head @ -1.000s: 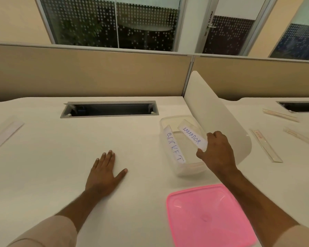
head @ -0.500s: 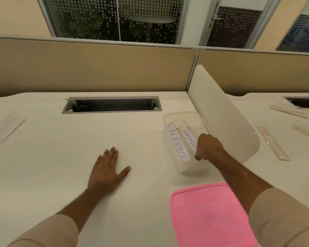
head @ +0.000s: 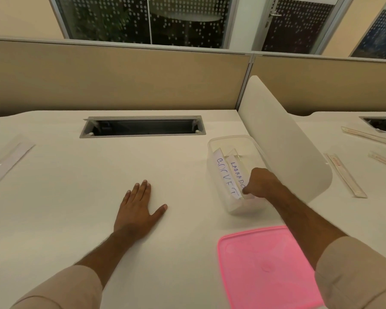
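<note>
One LABRADOR card [head: 236, 171] in clear box [head: 230, 137], pointing away. Right hand [head: 262, 182] fingers [head: 246, 191] pinch its near end; left hand [head: 135, 210] flat, farther.

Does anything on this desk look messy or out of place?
Nothing spilled or broken. The pink lid lies on the desk, off the clear box, whose two lettered strips lean slanted; the right hand holds the LABRADOR strip.

— Light?
— Warm, even indoor light with a yellowish cast on the desk [head: 54, 197]; the windows [head: 143, 18] along the top are dark.
— Shadows?
— Faint, soft ones beside the left hand [head: 136, 208] and the clear box [head: 234, 208].
— Glare?
— The pink lid [head: 265, 264] at lower right glows oversaturated.
— Sharpness?
— Slightly soft, though the LABRADOR card [head: 237, 172] is legible. Straight lines bow near the frame's edges.
</note>
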A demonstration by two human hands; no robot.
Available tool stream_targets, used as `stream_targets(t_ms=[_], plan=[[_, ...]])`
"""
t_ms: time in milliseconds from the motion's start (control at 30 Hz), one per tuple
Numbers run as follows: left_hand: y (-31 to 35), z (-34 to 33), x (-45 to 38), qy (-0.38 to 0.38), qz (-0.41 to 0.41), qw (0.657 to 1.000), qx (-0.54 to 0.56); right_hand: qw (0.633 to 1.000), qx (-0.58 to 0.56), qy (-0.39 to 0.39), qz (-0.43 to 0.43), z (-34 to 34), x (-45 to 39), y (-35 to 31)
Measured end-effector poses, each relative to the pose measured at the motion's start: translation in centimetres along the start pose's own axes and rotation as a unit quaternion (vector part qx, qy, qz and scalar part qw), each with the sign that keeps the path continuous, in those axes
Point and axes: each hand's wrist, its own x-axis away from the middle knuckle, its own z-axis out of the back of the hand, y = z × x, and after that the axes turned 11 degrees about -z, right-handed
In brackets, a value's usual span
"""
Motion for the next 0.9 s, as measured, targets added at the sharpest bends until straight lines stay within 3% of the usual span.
stream_targets(t_ms=[167, 267, 367, 700, 900], plan=[[0.1, 0.5, 0.1, -0.006, 0.000, 1.000, 0.026, 0.988, -0.060, 0.139, 0.025, -0.1, 2.1, -0.6], [-0.3, 1.4, 0.2, -0.014, 0.000, 0.998, 0.065, 0.952, -0.130, 0.263, 0.082, -0.7, 4.7, -2.2], [-1.7, 2.7, 1.4, -0.012, 0.006, 0.996, 0.091, 0.921, -0.193, 0.308, 0.142, -1.7, 7.5, -4.8], [-10.6, 10.1, 8.9, 0.058, 0.061, 0.992, 0.089, 0.911, -0.220, 0.189, 0.294, -8.6, 14.2, -17.5], [-18.3, 13.8, 15.4, 0.093, 0.134, 0.984, 0.065, 0.890, -0.205, 0.115, 0.390, -12.3, 18.6, -27.3]])
